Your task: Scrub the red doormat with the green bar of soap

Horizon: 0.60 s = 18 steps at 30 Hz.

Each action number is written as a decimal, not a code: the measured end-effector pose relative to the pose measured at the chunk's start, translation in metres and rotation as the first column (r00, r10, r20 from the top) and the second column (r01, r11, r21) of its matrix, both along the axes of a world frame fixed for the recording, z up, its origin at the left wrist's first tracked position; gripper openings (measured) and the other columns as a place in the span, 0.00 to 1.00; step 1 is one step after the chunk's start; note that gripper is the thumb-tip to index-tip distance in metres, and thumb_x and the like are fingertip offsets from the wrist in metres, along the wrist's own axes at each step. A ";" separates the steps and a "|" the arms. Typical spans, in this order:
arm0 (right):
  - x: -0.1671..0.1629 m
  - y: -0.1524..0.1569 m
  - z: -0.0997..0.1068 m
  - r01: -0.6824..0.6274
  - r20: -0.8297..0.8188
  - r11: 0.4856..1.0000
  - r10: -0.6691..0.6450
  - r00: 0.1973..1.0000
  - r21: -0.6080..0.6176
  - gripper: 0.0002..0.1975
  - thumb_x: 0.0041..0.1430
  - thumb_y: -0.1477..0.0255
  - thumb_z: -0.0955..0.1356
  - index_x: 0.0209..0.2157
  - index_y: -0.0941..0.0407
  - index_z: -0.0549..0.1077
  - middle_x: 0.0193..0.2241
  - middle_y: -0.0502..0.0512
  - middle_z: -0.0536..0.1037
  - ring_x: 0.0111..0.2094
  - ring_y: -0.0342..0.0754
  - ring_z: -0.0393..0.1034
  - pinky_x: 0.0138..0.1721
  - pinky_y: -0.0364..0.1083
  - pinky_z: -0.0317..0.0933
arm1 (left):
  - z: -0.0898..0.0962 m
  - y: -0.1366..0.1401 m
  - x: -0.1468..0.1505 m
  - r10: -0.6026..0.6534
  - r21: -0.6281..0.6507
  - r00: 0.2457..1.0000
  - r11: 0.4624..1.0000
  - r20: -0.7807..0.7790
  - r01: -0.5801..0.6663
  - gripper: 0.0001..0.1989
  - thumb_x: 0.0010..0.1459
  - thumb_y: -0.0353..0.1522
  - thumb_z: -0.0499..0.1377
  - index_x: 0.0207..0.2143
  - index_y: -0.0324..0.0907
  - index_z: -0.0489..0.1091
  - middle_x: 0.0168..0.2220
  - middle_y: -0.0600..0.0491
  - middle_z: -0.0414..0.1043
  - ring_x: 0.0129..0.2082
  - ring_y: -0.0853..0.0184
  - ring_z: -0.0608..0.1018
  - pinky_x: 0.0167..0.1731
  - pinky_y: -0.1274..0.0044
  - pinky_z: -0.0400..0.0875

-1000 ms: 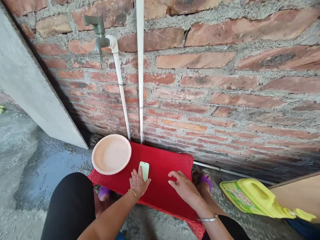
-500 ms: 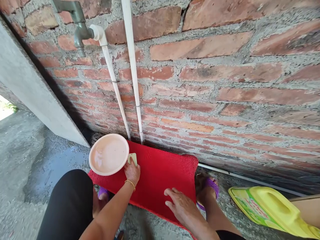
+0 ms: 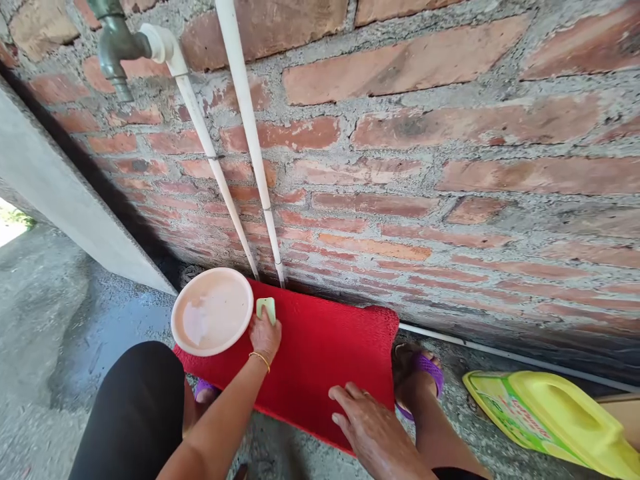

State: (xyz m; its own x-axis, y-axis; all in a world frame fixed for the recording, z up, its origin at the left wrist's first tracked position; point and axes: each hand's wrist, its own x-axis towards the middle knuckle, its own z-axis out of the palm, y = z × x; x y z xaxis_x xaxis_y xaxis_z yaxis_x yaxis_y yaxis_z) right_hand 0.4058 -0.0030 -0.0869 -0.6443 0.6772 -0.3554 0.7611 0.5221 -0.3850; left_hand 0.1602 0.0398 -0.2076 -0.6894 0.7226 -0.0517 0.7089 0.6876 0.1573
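Observation:
On the red mat (image 3: pixel 320 360), my left hand (image 3: pixel 265 337) is closed around a pale green flat block (image 3: pixel 267 308) with rounded corners. Its underside is hidden, so whether it is soap or a brush I cannot tell. Beside that hand, a pale pink basin (image 3: pixel 215 313) of water rests over the mat's left end. My right hand (image 3: pixel 367 423) is over the mat's near right part with its fingers apart and nothing in them; whether it touches the mat is unclear.
A yellow jug (image 3: pixel 555 417) lies on the concrete at right. Feet in purple slippers (image 3: pixel 427 373) flank the mat. Behind stands a brick wall (image 3: pixel 350 200) with white pipes (image 3: pixel 250 120) and a tap (image 3: pixel 117 53). A grey slab (image 3: pixel 65 180) leans at left, near wet ground.
The view has shifted slightly. My left hand still grips the pale green block, which has turned a little and sits slightly farther from the basin. My right hand stays open.

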 end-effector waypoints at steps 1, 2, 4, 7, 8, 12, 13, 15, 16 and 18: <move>0.000 0.000 -0.001 0.004 -0.017 1.000 -0.004 1.000 0.000 0.16 0.61 0.75 0.61 0.45 0.50 0.75 0.45 0.58 0.81 0.45 0.53 0.77 0.46 0.49 0.68 | 0.001 0.003 -0.001 0.034 -0.014 0.999 0.999 0.000 -0.034 0.30 0.61 0.38 0.56 0.64 0.37 0.63 0.47 0.38 0.70 0.45 0.53 0.74 0.42 0.67 0.71; 0.001 -0.001 -0.002 0.007 -0.030 1.000 -0.007 1.000 0.000 0.16 0.61 0.75 0.61 0.45 0.51 0.76 0.44 0.58 0.81 0.45 0.53 0.77 0.46 0.49 0.69 | 0.001 0.004 0.004 0.049 -0.022 0.999 0.999 0.004 -0.049 0.30 0.61 0.38 0.55 0.64 0.36 0.62 0.47 0.37 0.70 0.45 0.53 0.74 0.42 0.67 0.71; 0.000 -0.002 -0.003 0.014 -0.043 1.000 -0.014 0.999 -0.004 0.16 0.60 0.75 0.61 0.45 0.51 0.76 0.45 0.58 0.81 0.47 0.54 0.76 0.48 0.50 0.69 | -0.006 0.005 0.034 0.005 -0.020 1.000 1.000 0.027 -0.005 0.31 0.61 0.37 0.55 0.65 0.36 0.61 0.47 0.37 0.70 0.45 0.54 0.74 0.41 0.68 0.71; -0.001 -0.003 -0.005 0.010 -0.020 0.999 -0.011 1.000 -0.034 0.18 0.60 0.76 0.61 0.47 0.51 0.76 0.49 0.59 0.80 0.49 0.55 0.76 0.50 0.51 0.68 | -0.023 0.002 0.101 -0.250 -0.020 0.963 0.967 0.105 0.253 0.33 0.58 0.38 0.59 0.65 0.41 0.61 0.49 0.39 0.69 0.46 0.53 0.73 0.44 0.66 0.70; -0.002 -0.003 -0.006 0.007 -0.012 0.999 -0.008 1.000 -0.041 0.18 0.59 0.77 0.61 0.47 0.51 0.76 0.49 0.59 0.80 0.49 0.55 0.76 0.50 0.51 0.68 | -0.028 0.000 0.121 -0.365 -0.019 0.920 0.928 0.142 0.371 0.35 0.56 0.39 0.61 0.66 0.43 0.61 0.51 0.39 0.68 0.48 0.53 0.72 0.46 0.64 0.69; 0.000 -0.005 -0.008 0.007 -0.044 1.000 -0.008 0.999 -0.013 0.19 0.58 0.77 0.63 0.48 0.50 0.76 0.48 0.57 0.80 0.47 0.54 0.76 0.49 0.50 0.68 | -0.027 0.002 0.143 -0.554 0.020 0.802 0.825 0.224 0.565 0.38 0.53 0.44 0.63 0.65 0.48 0.62 0.52 0.43 0.68 0.49 0.53 0.71 0.50 0.63 0.68; 0.000 -0.006 -0.008 0.006 -0.051 1.000 -0.006 0.999 -0.004 0.19 0.58 0.77 0.63 0.49 0.50 0.76 0.49 0.57 0.80 0.48 0.54 0.75 0.50 0.50 0.67 | -0.021 0.004 0.130 -0.525 0.047 0.827 0.848 0.200 0.527 0.36 0.55 0.43 0.62 0.65 0.47 0.62 0.51 0.42 0.68 0.48 0.54 0.71 0.49 0.63 0.68; 0.000 -0.008 -0.005 -0.001 -0.035 1.000 0.001 0.999 -0.012 0.19 0.60 0.76 0.63 0.50 0.51 0.75 0.50 0.58 0.80 0.50 0.55 0.75 0.52 0.50 0.67 | -0.007 0.013 0.090 -0.372 0.062 0.917 0.928 0.141 0.367 0.32 0.58 0.41 0.59 0.64 0.43 0.64 0.48 0.41 0.69 0.45 0.55 0.72 0.47 0.65 0.69; 0.000 -0.010 -0.002 -0.001 -0.023 1.000 0.001 1.000 -0.022 0.18 0.61 0.76 0.62 0.50 0.51 0.75 0.50 0.59 0.79 0.51 0.55 0.74 0.52 0.50 0.67 | -0.001 0.018 0.067 -0.278 0.062 0.954 0.960 0.114 0.273 0.30 0.59 0.40 0.58 0.63 0.40 0.64 0.47 0.40 0.69 0.44 0.55 0.73 0.45 0.66 0.70; 0.000 -0.014 0.002 0.009 -0.019 1.000 -0.009 1.000 -0.030 0.18 0.61 0.77 0.63 0.50 0.51 0.75 0.50 0.59 0.79 0.51 0.55 0.74 0.52 0.50 0.66 | 0.008 0.029 0.024 -0.099 0.057 0.993 0.994 0.068 0.096 0.29 0.61 0.40 0.56 0.62 0.37 0.64 0.46 0.39 0.69 0.43 0.54 0.74 0.43 0.65 0.71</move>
